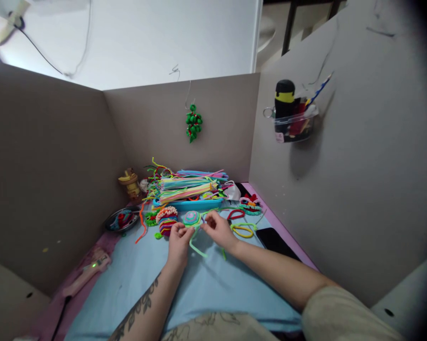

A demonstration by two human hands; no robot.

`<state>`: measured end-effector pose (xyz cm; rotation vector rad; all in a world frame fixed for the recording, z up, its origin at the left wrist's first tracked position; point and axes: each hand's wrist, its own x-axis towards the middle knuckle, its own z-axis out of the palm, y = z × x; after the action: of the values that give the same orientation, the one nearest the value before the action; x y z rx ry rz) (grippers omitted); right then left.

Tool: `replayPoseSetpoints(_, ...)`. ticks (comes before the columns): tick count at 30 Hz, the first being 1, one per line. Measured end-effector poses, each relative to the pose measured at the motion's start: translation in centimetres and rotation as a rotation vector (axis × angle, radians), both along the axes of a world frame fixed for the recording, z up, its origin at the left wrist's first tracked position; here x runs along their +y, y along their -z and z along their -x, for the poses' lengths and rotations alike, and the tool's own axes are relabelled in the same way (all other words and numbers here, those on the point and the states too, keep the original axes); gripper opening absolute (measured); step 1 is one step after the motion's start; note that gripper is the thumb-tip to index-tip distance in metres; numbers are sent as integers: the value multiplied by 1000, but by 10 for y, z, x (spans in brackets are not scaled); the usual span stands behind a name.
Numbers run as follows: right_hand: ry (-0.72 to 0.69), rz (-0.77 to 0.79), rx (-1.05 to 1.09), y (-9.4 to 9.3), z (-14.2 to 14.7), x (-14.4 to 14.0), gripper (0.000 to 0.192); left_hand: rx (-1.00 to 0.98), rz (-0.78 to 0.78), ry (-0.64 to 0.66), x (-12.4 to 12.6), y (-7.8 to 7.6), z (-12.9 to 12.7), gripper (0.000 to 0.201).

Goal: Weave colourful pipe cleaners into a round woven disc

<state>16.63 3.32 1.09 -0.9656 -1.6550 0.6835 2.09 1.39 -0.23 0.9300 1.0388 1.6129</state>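
My left hand (179, 241) and my right hand (217, 229) meet over a light blue mat (128, 284), both pinching a green pipe cleaner (196, 247) whose loose end trails toward me. It joins a round coiled disc (191, 218) of teal, pink and green just beyond my fingers. A striped coiled ball (166, 220) of many colours sits left of my left hand. Behind lies a heap of bright pipe cleaners (187, 185) on a blue tray (192, 204).
Cardboard walls enclose the desk on three sides. A black phone (275, 240) lies right of my right hand, with yellow (243, 230) and red loops nearby. A dark bowl (120, 220) and pink glue gun (87, 272) sit left. A green ornament (194, 123) hangs ahead; a clear holder (294, 121) hangs right.
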Motion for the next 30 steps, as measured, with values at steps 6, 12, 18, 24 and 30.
replayPoseSetpoints(6, -13, 82, 63, 5, 8, 2, 21, 21, -72, 27, -6, -5, -4, 39)
replayPoseSetpoints(12, -67, 187, 188, 8, 7, 10, 22, 44, -99, 47, -7, -7, -5, 38)
replayPoseSetpoints(18, -81, 257, 258, 10, 7, 13, 23, 60, -114, 38, -8, -6, -6, 38)
replayPoseSetpoints(24, -32, 192, 160, 7, 2, 12, 17, 52, -90, 59, -8, -6, -6, 41)
replayPoseSetpoints(30, -107, 221, 157, 4, -1, 11, 21, 54, -74, 91, -6, -4, -6, 40)
